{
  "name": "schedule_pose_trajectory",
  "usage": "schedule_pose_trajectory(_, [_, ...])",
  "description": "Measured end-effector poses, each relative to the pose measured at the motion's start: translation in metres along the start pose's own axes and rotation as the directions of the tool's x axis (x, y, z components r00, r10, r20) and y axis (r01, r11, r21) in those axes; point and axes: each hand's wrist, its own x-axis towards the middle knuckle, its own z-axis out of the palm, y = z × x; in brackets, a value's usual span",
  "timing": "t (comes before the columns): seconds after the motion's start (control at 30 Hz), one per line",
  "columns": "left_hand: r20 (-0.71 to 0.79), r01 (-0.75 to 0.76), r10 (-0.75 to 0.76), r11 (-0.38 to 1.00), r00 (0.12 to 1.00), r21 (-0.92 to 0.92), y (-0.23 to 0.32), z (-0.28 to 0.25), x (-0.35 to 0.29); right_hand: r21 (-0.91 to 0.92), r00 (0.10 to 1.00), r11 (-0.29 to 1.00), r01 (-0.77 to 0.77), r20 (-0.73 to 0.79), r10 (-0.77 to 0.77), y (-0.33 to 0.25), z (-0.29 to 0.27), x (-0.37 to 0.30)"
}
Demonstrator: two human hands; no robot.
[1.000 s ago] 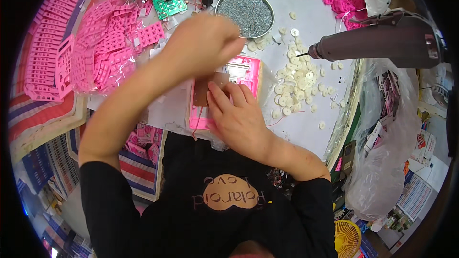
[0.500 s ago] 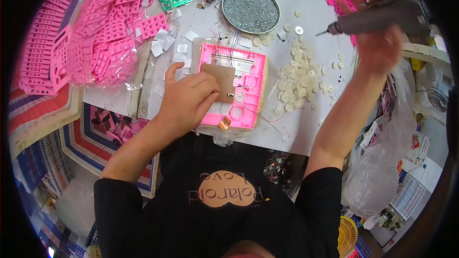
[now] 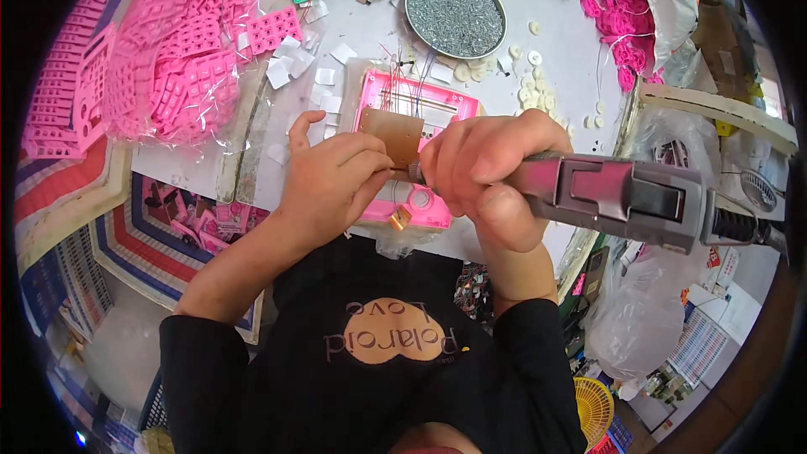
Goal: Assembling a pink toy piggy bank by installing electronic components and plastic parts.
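Note:
My right hand is wrapped round a grey electric screwdriver, which lies nearly level with its bit pointing left. The bit ends at the lower part of a brown circuit board. That board rests in an open pink plastic casing with wires coming out of it. Over the board's lower left edge, my left hand pinches thumb and forefinger together beside the bit's tip, its little finger raised. What sits between those fingertips is too small to make out. My right hand covers part of the casing.
A round tin of small screws stands behind the casing, with cream plastic discs scattered to its right. Bagged pink keypad parts lie at left, near white paper pieces. Pink cords are piled at far right.
My right hand has brought the screwdriver from the upper right down to the board. My left hand stays at the board's edge, and the view has shifted slightly.

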Motion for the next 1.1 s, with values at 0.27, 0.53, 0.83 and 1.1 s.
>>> schedule_pose_trajectory(0.27, [-0.028,-0.011,0.011,1.000,1.000,-0.004,-0.002,0.002,0.000,-0.203,0.998,0.977,0.063,0.021,-0.060,0.011,0.005,0.003])
schedule_pose_trajectory(0.53, [0.136,0.085,-0.073,0.993,0.988,-0.085,-0.002,-0.010,0.003,-0.302,0.998,0.952,0.053,0.031,-0.045,0.017,0.004,0.002])
schedule_pose_trajectory(0.83, [0.105,0.043,-0.041,0.999,0.994,-0.012,-0.013,-0.006,-0.001,-0.413,0.996,0.911,-0.003,0.076,0.037,0.018,0.007,0.000])
schedule_pose_trajectory(1.1, [0.070,-0.007,0.008,1.000,0.998,-0.012,-0.013,-0.008,0.000,-0.500,0.985,0.865,0.048,0.168,0.043,0.032,0.013,0.001])
